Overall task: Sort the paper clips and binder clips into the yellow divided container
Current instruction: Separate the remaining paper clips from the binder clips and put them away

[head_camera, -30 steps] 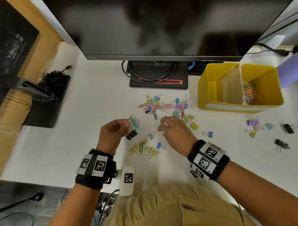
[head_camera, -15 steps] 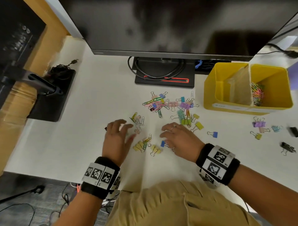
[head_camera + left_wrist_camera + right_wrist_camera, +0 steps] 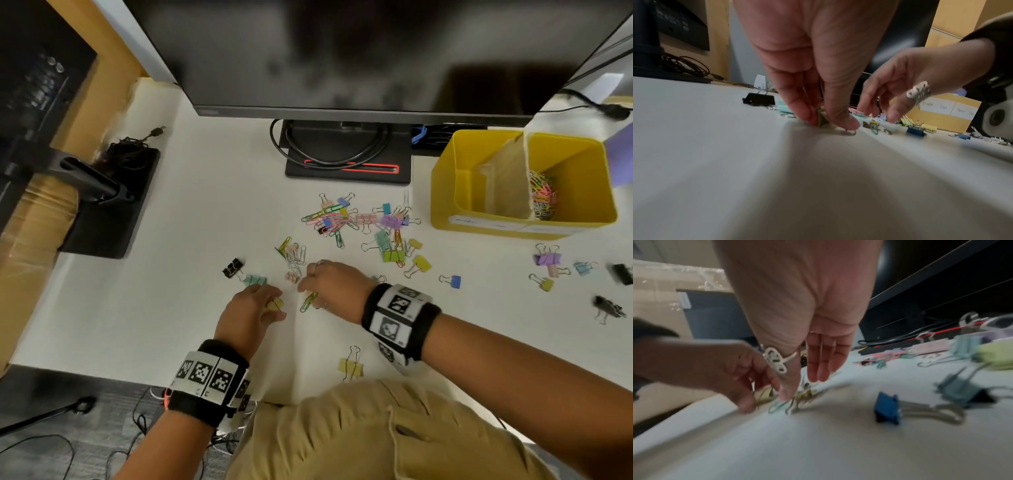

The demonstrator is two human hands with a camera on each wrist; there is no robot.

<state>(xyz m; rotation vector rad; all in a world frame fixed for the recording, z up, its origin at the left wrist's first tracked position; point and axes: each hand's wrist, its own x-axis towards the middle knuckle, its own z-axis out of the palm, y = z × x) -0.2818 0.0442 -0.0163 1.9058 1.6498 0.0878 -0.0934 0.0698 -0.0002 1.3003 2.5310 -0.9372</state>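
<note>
My left hand (image 3: 275, 308) (image 3: 830, 123) pinches a small yellow binder clip (image 3: 276, 303) (image 3: 821, 119) between thumb and fingers, down on the white table (image 3: 171, 308). My right hand (image 3: 308, 291) (image 3: 803, 386) hovers just to its right, fingers relaxed, thumb tip touching green and yellow paper clips (image 3: 308, 301) (image 3: 795, 400). A mixed pile of clips (image 3: 363, 222) lies beyond the hands. The yellow divided container (image 3: 445, 192) (image 3: 945, 120) stands at the back right, with coloured paper clips (image 3: 541, 195) in its right compartment.
A black binder clip (image 3: 233, 268) and a teal one (image 3: 255, 280) lie left of the hands; a yellow one (image 3: 351, 366) is near the front edge; a blue one (image 3: 887, 408) is beside my right hand. More clips (image 3: 548, 260) lie right. Monitor base (image 3: 347, 164) behind.
My left hand let go of the teal binder clip, which now lies on the table, and came down to pinch a yellow one. My right hand shifted left over the paper clips.
</note>
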